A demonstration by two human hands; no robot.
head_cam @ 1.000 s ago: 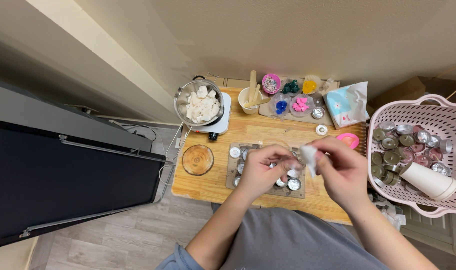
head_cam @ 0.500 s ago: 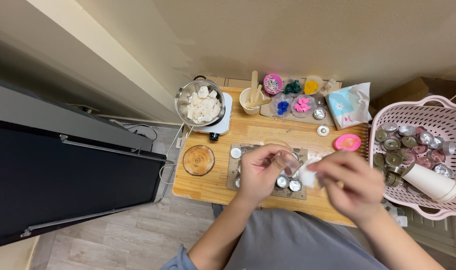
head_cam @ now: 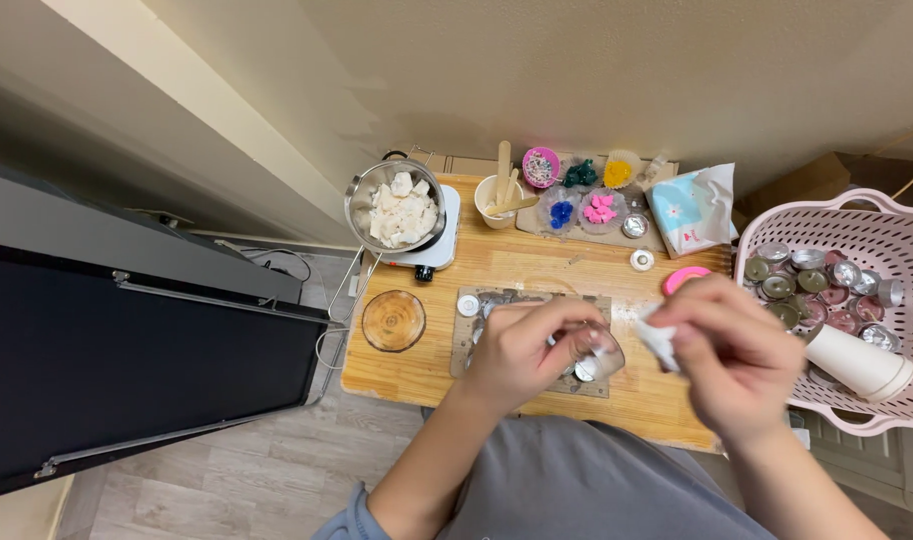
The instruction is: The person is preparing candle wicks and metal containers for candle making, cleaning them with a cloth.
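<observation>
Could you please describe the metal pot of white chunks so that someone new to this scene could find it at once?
Start at the low wooden table against the beige wall and look to its far left corner. There, on a small white hot plate, sits a round metal pot. It alone holds white chunks; the little cups to its right hold coloured bits, and the glass dish nearer the person looks empty.

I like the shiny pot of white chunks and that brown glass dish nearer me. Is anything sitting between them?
In the head view, only bare wooden table lies between the pot and the glass dish, apart from the pot's thin wire handle reaching down.
</observation>
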